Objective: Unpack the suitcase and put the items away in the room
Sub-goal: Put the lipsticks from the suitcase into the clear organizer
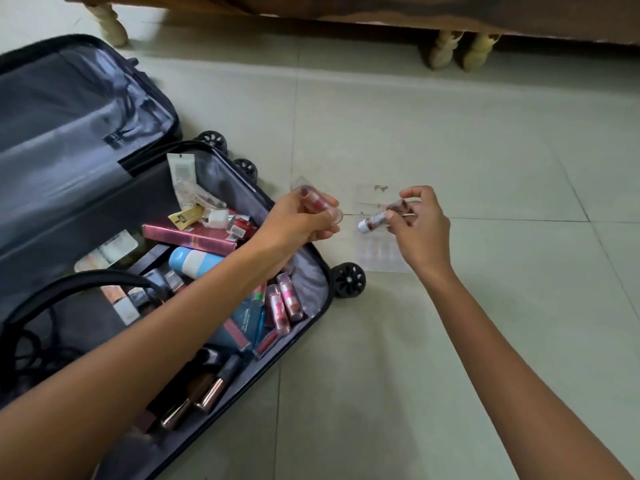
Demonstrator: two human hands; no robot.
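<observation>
1. The suitcase (317,271), left of the frame: black shell, grey lining, black wheels (348,280).
2. The floor (450,341): pale grey-green tiles with thin dark joints.
3. The bed frame (346,8) along the top edge: dark brown wood, on cream legs (110,26).
4. Inside the case: a glossy pink box (194,237), a sky-blue and white bottle (194,261), pink lip tubes (287,299), and rose-gold lipsticks (211,393) lower down.
5. Mid-frame: a clear tube (313,199) tinted pinkish red, and to its right a brownish-red tube (372,221) with a white cap.

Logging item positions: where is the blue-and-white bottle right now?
In the head view, left of centre, the blue-and-white bottle lies inside the open suitcase, right beside the pink box.
</observation>
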